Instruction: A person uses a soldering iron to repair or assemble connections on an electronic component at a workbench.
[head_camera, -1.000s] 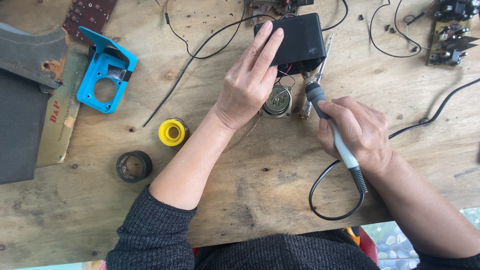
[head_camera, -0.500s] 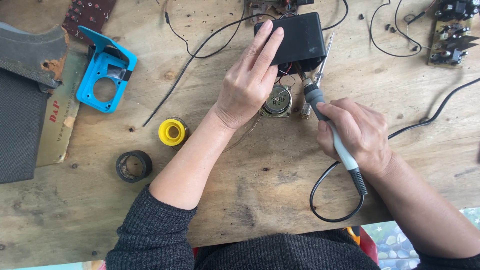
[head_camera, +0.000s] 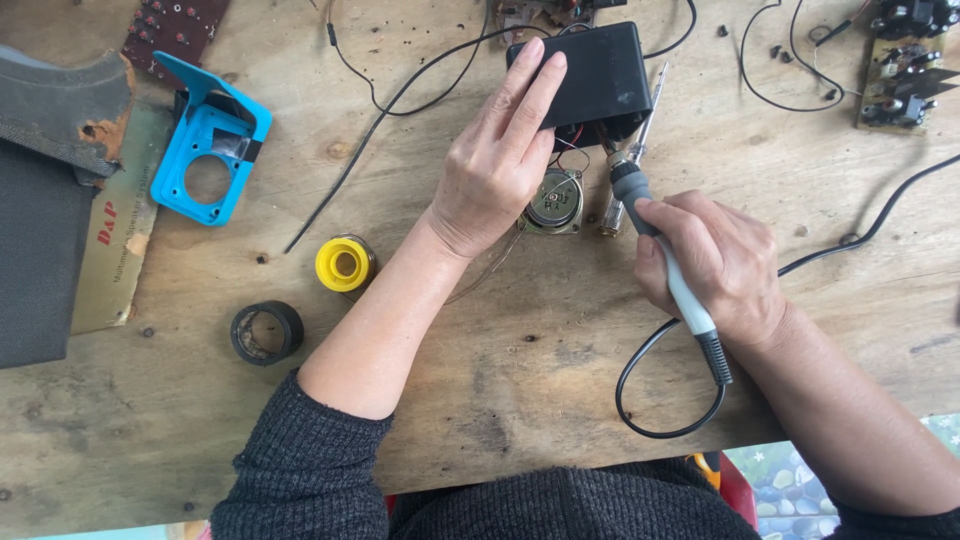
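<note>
Left hand (head_camera: 495, 170) flat, fingers open on black box (head_camera: 600, 75); right hand (head_camera: 715, 265) grip closed around soldering iron (head_camera: 665, 260), tip beside small speaker (head_camera: 555, 200).

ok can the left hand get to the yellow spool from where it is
Probably yes. The left hand rests on the black box, and the yellow spool lies beside the left forearm on bare wood. Only a thin black wire runs nearby, not across it.

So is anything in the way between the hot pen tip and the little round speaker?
Nothing visible. The soldering iron in the right hand points up beside the speaker, with only bare wood between. The left hand rests on the black box, off to the speaker's other side.
</note>
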